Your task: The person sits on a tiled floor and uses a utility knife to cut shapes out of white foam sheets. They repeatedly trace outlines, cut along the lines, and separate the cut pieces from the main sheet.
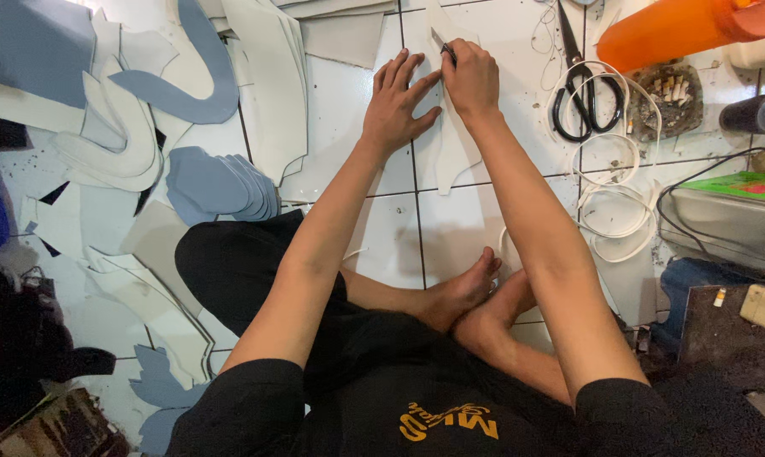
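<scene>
My left hand (397,106) lies flat, fingers spread, pressing a white sheet piece (452,156) onto the tiled floor (518,34). My right hand (470,78) is closed around a small dark marking tool (447,52), its tip on the sheet near the top edge. The two hands touch side by side. I sit cross-legged with bare feet (476,292) below my arms.
Black scissors (584,93) lie right of my hands beside loops of white cord (611,190). An orange container (679,30) and an ashtray (666,97) sit at upper right. Stacks of blue cut pieces (217,182) and white offcuts (272,85) cover the left floor.
</scene>
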